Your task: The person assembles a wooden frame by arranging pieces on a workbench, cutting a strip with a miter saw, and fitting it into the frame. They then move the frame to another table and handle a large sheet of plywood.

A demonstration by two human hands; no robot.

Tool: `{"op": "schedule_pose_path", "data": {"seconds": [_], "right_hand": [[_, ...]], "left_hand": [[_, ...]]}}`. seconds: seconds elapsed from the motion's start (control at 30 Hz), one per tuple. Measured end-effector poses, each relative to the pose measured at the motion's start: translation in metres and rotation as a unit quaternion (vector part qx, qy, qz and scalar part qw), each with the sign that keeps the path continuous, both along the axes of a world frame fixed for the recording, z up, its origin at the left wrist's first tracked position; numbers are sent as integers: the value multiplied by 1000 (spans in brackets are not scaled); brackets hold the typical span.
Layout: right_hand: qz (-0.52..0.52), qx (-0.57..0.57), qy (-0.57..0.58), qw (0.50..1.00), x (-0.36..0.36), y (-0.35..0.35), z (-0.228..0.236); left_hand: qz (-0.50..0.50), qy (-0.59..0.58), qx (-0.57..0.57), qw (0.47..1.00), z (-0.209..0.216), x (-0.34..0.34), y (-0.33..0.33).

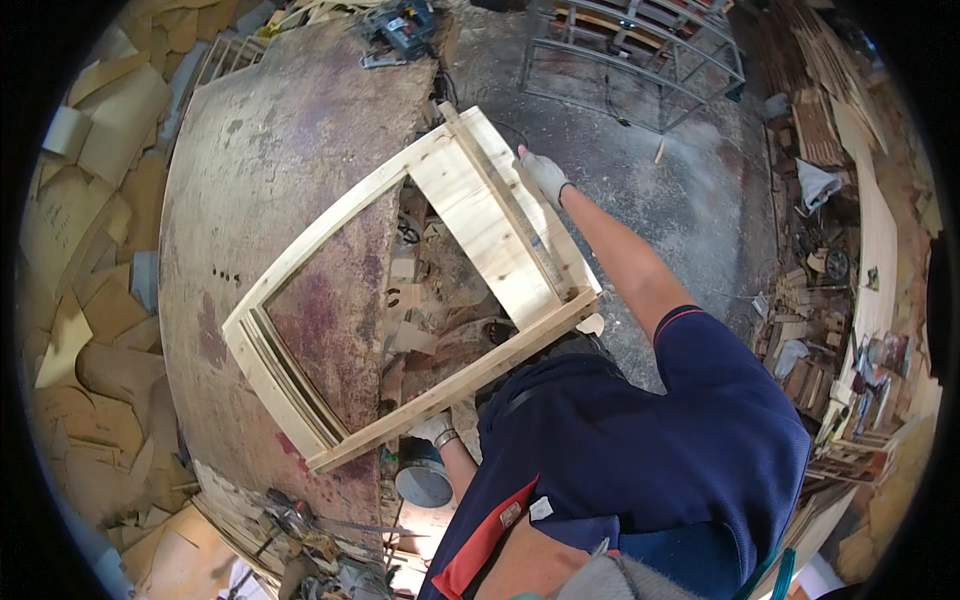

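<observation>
A pale wooden frame [450, 394] spans the middle, tilted, its left part over the worktable and its near right corner by my body. Wide plywood [475, 235] fills its right side, with a narrow wood strip [512, 215] lying along it. Slimmer parallel slats run down the left side. My right hand [545, 178], in a light glove, is closed at the plywood's far right edge, its fingers partly hidden. Below the near rail, my left hand [433, 427], also gloved, grips the frame from underneath; most of its fingers are covered by the rail.
The worn, purple-stained worktable [270, 150] carries a power tool [400, 30] at its far edge. A metal rack [640, 60] stands on the floor beyond. Sheet offcuts pile up at left, scrap wood at right. A round bucket [424, 486] sits near my left forearm.
</observation>
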State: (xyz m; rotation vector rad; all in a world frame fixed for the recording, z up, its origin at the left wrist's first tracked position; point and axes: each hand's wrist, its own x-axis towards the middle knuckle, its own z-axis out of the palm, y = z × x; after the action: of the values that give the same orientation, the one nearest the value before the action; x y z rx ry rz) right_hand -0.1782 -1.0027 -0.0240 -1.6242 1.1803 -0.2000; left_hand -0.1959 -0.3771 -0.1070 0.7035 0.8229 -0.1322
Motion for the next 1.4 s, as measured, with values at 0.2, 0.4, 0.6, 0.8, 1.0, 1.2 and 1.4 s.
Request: {"op": "schedule_pose_path", "data": {"seconds": [0.2,0.4,0.6,0.8,1.0,1.2,1.4], "right_hand": [[55,-12,58,997,24,-19,-36],[26,-64,50,996,3,-2,-5],[-21,-78,23,996,-37,38,22],[-54,-123,3,991,-89,58,44],[-102,-160,74,979,-182,87,61],[-240,-97,15,966,-261,134,61],[-371,-126,52,919,-266,170,49]], "left_hand": [[-32,-3,2,999,6,-5,0],[94,58,36,993,60,12,13],[-35,-42,81,995,20,22,83],[-110,-71,168,977,22,17,99],[-282,-100,185,936,17,77,69],[-465,-152,182,853,-1,145,-35],[-574,-173,138,788,-31,228,-137]]}}
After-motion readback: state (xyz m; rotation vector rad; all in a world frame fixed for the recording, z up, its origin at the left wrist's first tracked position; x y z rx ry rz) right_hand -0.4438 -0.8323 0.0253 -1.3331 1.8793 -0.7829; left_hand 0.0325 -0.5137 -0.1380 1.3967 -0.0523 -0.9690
